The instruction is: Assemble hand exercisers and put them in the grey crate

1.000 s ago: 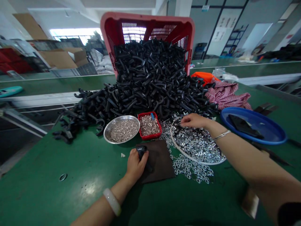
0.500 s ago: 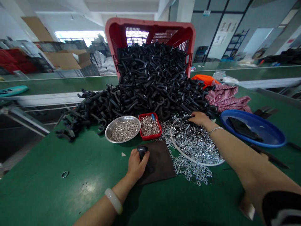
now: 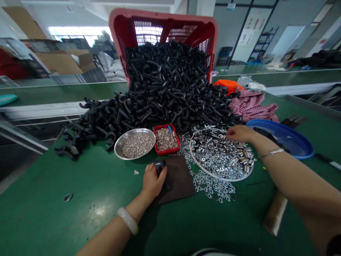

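Note:
My left hand (image 3: 153,180) is wrapped round a black plastic part (image 3: 160,165) over the dark brown pad (image 3: 181,177). At the upper right edge of the round tray (image 3: 205,173) is my right hand (image 3: 238,134), its fingers pressed together over the metal pieces; what they hold, if anything, is too small to make out. Shiny nuts, rings and cylindrical sleeves (image 3: 246,158) fill that tray. Left of it stand a red basket (image 3: 178,146) of small metal pins and a steel bowl (image 3: 116,151) of tiny metal pieces.
A big heap of black parts (image 3: 170,89) spills from a red crate (image 3: 162,15) behind. Loose nuts (image 3: 213,186) lie before the tray. To the right are a blue tray (image 3: 306,147), a checked cloth (image 3: 253,106) and a wooden handle (image 3: 275,213).
My right hand has moved right, from the black pieces at the tray's back toward its right edge, uncovering the metal sleeves. My left hand keeps its hold. The view has shifted slightly.

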Motion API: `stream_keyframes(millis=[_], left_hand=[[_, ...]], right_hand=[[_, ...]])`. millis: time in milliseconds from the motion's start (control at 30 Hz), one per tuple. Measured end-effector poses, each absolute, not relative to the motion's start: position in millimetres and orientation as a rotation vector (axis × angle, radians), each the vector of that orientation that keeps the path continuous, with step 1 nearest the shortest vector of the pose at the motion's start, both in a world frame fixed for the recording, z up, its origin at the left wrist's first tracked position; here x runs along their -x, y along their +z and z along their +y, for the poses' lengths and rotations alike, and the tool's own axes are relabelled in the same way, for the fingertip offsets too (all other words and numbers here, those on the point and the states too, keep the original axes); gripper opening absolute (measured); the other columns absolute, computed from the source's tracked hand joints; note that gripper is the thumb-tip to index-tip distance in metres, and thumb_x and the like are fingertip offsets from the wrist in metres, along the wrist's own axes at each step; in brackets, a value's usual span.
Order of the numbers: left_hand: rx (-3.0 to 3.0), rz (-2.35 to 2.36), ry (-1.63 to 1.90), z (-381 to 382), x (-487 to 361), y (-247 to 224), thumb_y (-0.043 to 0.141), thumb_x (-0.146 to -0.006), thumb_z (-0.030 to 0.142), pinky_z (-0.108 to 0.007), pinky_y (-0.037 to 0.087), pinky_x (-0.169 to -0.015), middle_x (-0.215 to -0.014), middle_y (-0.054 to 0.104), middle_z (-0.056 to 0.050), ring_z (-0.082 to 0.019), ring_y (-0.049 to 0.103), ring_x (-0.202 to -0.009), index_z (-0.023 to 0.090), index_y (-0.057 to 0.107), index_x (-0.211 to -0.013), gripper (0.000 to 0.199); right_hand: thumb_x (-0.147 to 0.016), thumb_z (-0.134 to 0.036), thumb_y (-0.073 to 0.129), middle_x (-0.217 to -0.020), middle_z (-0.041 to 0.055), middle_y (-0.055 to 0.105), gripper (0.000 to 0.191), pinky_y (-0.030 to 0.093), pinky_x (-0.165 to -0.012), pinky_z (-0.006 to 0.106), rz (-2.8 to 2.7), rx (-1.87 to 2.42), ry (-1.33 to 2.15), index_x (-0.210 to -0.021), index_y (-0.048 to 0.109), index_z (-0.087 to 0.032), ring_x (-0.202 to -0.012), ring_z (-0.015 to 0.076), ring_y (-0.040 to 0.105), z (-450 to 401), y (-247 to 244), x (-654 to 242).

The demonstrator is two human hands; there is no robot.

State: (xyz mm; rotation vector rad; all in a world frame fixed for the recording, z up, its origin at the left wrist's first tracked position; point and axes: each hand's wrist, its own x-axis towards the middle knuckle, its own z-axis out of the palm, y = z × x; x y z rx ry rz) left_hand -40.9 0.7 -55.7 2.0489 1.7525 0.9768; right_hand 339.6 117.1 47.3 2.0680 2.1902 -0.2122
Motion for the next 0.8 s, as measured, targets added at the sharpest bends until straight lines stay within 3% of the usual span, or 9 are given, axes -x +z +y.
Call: stream_keyframes(millis=[133, 200, 333, 533, 667, 800], left_hand=[[-2.086, 1.828, 0.901, 1.8, 39.3, -52.9, 0.043, -0.082, 0.036, -0.033, 0.04, -0.075, -0.076, 0.06, -0.008, -0.021, 0.054, -0.079, 0.015, 0.06, -0.073, 0.028], [-2.098, 1.845, 0.876, 2.6, 38.8, -52.6, 0.043, -0.082, 0.036, -0.033, 0.039, -0.076, -0.075, 0.059, -0.008, -0.021, 0.054, -0.079, 0.015, 0.06, -0.073, 0.029], [-2.107, 1.861, 0.857, 7.5, 39.0, -53.9, 0.043, -0.082, 0.035, -0.032, 0.039, -0.075, -0.075, 0.059, -0.007, -0.021, 0.053, -0.078, 0.015, 0.06, -0.073, 0.028], [-2.13, 1.89, 0.836, 13.3, 38.6, -43.2, 0.042, -0.083, 0.035, -0.035, 0.039, -0.081, -0.079, 0.059, -0.009, -0.022, 0.053, -0.083, 0.015, 0.06, -0.074, 0.028], [-2.319, 1.603, 0.758, -11.3, 33.6, -27.3, 0.048, -0.079, 0.035, -0.046, 0.026, -0.099, -0.098, 0.06, -0.008, -0.023, 0.051, -0.098, 0.017, 0.06, -0.088, 0.024], [-2.392, 1.285, 0.538, -33.5, 30.1, -22.7, 0.054, -0.075, 0.037, -0.052, 0.017, -0.103, -0.116, 0.056, -0.005, -0.024, 0.046, -0.109, 0.021, 0.061, -0.09, 0.024]], right_hand=[[-0.073, -0.048, 0.054, -0.092, 0.0078, 0.066, 0.041, 0.042, -0.072, 0.029, 2.175, -1.924, -0.265, -0.097, 0.066, -0.018, -0.082, 0.0213, 0.059, 93.2, 41.7, -343.6], [-0.074, -0.048, 0.054, -0.098, 0.0109, 0.065, 0.045, 0.04, -0.075, 0.031, 2.087, -2.005, -0.202, -0.105, 0.063, -0.016, -0.088, 0.0233, 0.057, 89.5, 36.0, -336.0], [-0.073, -0.041, 0.056, -0.099, 0.012, 0.064, 0.041, 0.04, -0.072, 0.03, 1.987, -2.17, -0.181, -0.103, 0.063, -0.014, -0.089, 0.0234, 0.057, 93.5, 25.9, -318.4], [-0.074, -0.038, 0.054, -0.086, 0.0055, 0.066, 0.033, 0.04, -0.061, 0.023, 1.968, -2.381, -0.191, -0.096, 0.066, -0.017, -0.076, 0.0165, 0.058, 93.0, 21.5, -316.3], [-0.077, -0.037, 0.052, -0.091, 0.0045, 0.067, 0.033, 0.041, -0.064, 0.024, 2.015, -2.413, -0.162, -0.102, 0.064, -0.02, -0.077, 0.0165, 0.059, 82.8, 21.4, -327.3], [-0.077, -0.047, 0.051, -0.1, 0.0095, 0.065, 0.044, 0.043, -0.074, 0.028, 2.102, -2.254, -0.212, -0.104, 0.063, -0.015, -0.087, 0.0212, 0.059, 75.9, 17.8, -329.6]])
